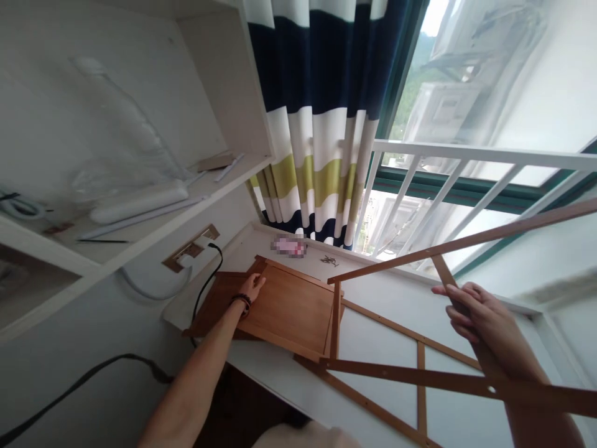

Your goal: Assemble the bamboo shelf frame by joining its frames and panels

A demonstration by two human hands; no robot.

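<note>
My left hand [252, 289] reaches forward and rests on the far edge of a brown wooden board [289, 311] lying on the white desk [373, 298]; its fingers look curled over the board's edge. My right hand [480, 317] is closed around a slat of a thin wooden frame [420, 367], which it holds tilted up over the desk at the right. The frame's lower bars rest against the board and the desk's front edge.
A white shelf unit [140, 218] with a lamp and plastic wrap stands at the left. A black cable [205, 286] runs from a wall socket. A striped curtain [321, 124] and a window with a white railing [466, 162] lie behind the desk.
</note>
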